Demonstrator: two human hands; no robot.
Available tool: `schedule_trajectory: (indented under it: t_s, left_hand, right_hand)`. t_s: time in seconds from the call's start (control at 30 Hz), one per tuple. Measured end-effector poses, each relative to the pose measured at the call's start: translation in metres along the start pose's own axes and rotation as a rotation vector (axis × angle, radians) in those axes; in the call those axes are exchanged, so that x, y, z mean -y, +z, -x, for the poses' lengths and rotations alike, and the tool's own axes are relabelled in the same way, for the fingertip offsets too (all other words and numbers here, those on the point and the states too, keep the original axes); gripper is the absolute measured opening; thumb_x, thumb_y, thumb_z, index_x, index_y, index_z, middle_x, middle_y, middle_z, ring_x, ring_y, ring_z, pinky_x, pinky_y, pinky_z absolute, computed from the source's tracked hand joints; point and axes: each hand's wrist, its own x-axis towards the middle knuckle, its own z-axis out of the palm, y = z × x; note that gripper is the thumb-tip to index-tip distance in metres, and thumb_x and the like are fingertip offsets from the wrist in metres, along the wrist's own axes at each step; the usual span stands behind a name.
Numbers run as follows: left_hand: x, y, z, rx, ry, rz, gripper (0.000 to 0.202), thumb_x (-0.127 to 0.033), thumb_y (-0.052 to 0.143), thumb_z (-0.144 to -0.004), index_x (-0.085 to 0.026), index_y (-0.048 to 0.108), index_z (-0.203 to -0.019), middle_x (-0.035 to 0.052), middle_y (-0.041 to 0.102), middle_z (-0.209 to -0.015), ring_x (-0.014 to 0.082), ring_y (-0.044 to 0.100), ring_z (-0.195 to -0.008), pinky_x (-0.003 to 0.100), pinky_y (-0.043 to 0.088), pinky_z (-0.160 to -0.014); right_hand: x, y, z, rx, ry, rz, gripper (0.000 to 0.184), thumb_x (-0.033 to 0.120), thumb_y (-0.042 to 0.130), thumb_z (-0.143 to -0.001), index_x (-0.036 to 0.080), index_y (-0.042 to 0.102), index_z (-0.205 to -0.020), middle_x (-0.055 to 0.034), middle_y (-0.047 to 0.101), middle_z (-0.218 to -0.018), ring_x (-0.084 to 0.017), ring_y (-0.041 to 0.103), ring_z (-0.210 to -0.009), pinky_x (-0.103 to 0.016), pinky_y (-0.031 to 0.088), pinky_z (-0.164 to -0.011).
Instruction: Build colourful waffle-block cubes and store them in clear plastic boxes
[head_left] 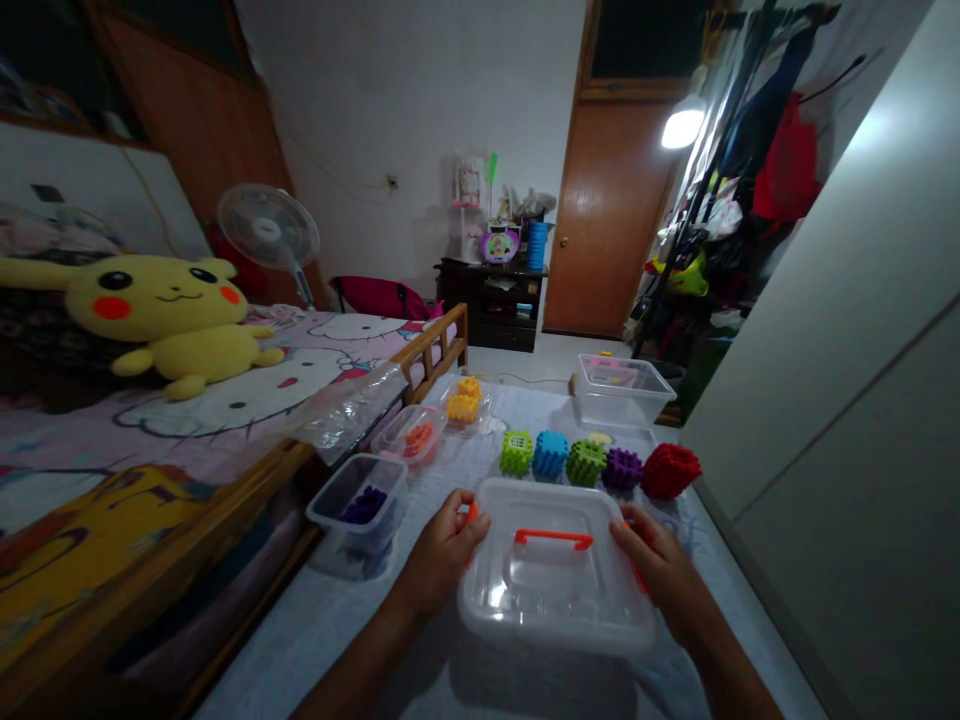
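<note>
A clear plastic box (555,590) with an orange handle (553,538) on its lid stands on the table in front of me. My left hand (442,555) grips its left side, fingers curled over an orange side latch. My right hand (660,570) grips the right side the same way. Just beyond the box stands a row of toothed toy blocks: lime (516,452), blue (550,453), green (585,461), purple (622,468) and red (669,470).
Small open tubs stand to the left: one with purple pieces (360,503), one with orange pieces (411,437), one with yellow pieces (465,402). A larger clear bin (621,392) is at the back. A bed with a yellow plush toy (161,320) borders the left, a wall the right.
</note>
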Motion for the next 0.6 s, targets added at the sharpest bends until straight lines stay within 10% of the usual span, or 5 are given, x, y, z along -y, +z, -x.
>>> schedule_trajectory:
  t_s: [0.27, 0.6]
  left_hand:
    - [0.005, -0.005, -0.001, -0.026, 0.074, -0.149, 0.036, -0.053, 0.049, -0.088, -0.02, 0.053, -0.102, 0.001, 0.067, -0.08, 0.0184, 0.06, -0.07, 0.026, 0.044, -0.062]
    - [0.02, -0.009, 0.002, -0.105, 0.086, 0.127, 0.029, -0.045, 0.057, -0.085, -0.019, 0.059, -0.098, 0.0032, 0.068, -0.086, 0.0164, 0.061, -0.07, 0.026, 0.047, -0.064]
  right_hand:
    - [-0.01, -0.016, -0.002, -0.024, -0.044, 0.288, 0.056, 0.062, 0.047, -0.084, 0.022, 0.063, -0.121, -0.0075, 0.059, -0.136, -0.03, 0.052, -0.126, -0.037, 0.05, -0.096]
    - [-0.044, -0.031, -0.005, -0.08, -0.113, 0.352, 0.057, 0.064, 0.05, -0.08, 0.024, 0.071, -0.114, -0.0096, 0.061, -0.133, -0.033, 0.05, -0.128, -0.049, 0.04, -0.108]
